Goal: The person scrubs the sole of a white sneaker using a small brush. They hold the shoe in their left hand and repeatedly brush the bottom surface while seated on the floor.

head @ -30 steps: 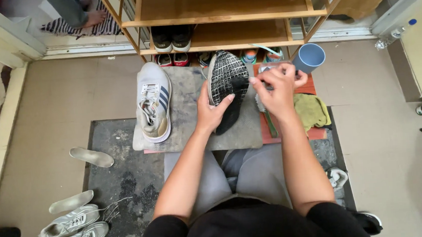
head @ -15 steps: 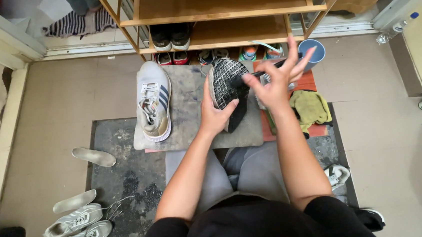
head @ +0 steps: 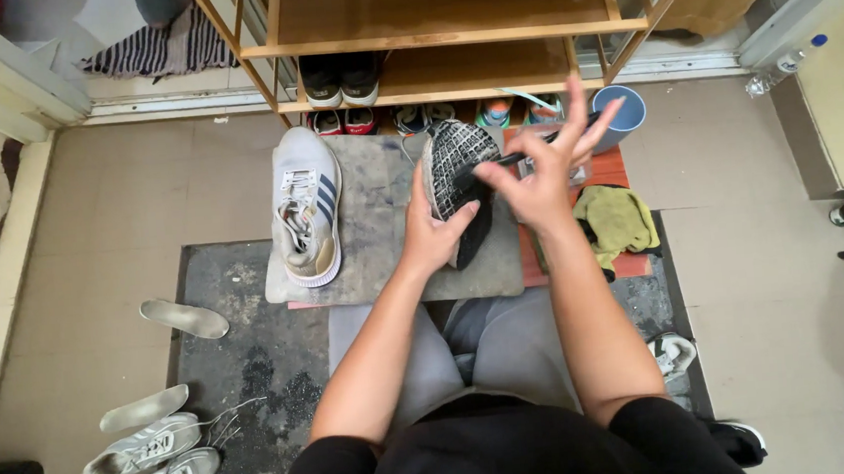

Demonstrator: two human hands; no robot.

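My left hand (head: 434, 234) grips a dark shoe (head: 457, 169) tipped on its side, its black-and-white patterned sole facing up. My right hand (head: 545, 172) pinches a thin dark tool, likely a small brush (head: 497, 164), whose tip touches the sole, with the other fingers spread. Both hands work over a grey stained mat (head: 381, 220) on a low board in front of my knees. A grey-white sneaker (head: 307, 206) with dark stripes lies on the mat's left part.
A wooden shoe rack (head: 446, 34) stands ahead with shoes on its lower levels. A blue cup (head: 623, 116) and a yellow-green cloth (head: 617, 222) lie right. Loose insoles (head: 183, 318) and a pair of white sneakers (head: 149, 464) lie on the floor at left.
My right hand has risen from the red tray area and opened its fingers, bringing the thin tool onto the sole. The view has tilted slightly downward.
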